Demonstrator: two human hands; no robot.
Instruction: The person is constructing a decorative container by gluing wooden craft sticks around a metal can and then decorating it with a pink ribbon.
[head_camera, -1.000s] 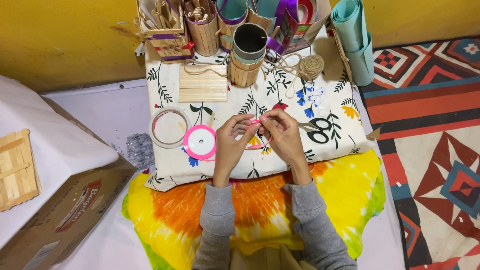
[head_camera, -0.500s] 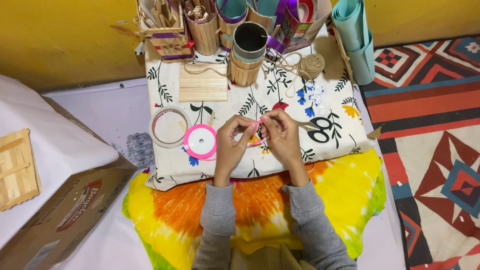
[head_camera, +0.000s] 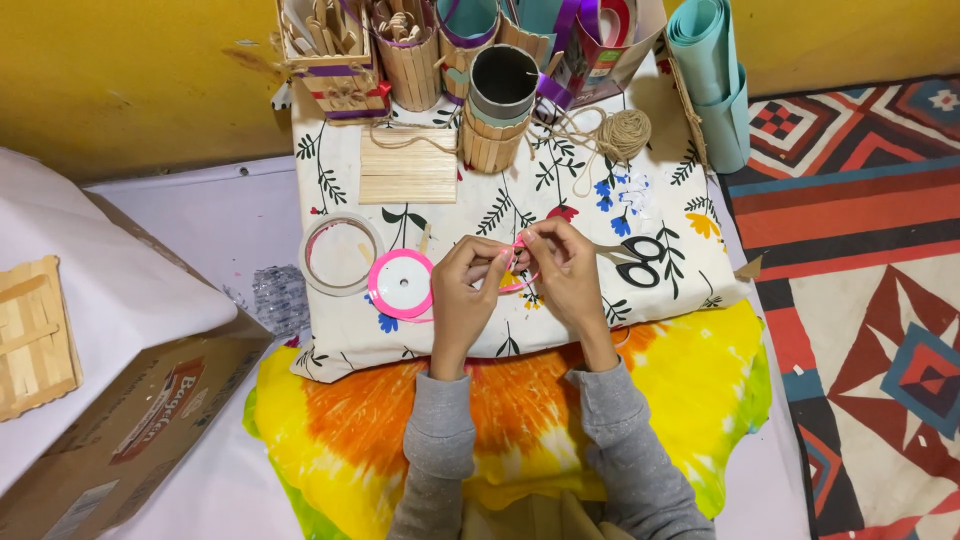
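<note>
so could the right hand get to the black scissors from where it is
Probably yes: the scissors lie open on the floral cloth just beside the right hand, nothing between, though it pinches pink ribbon.

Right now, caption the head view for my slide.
Both hands, left hand and right hand, pinch pink ribbon beside its spool.

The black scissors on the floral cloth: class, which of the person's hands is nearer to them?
The right. The right hand is just beside the black scissors, almost touching the handles. The left hand lies farther off, beyond the right hand, next to the pink ribbon spool.
</note>
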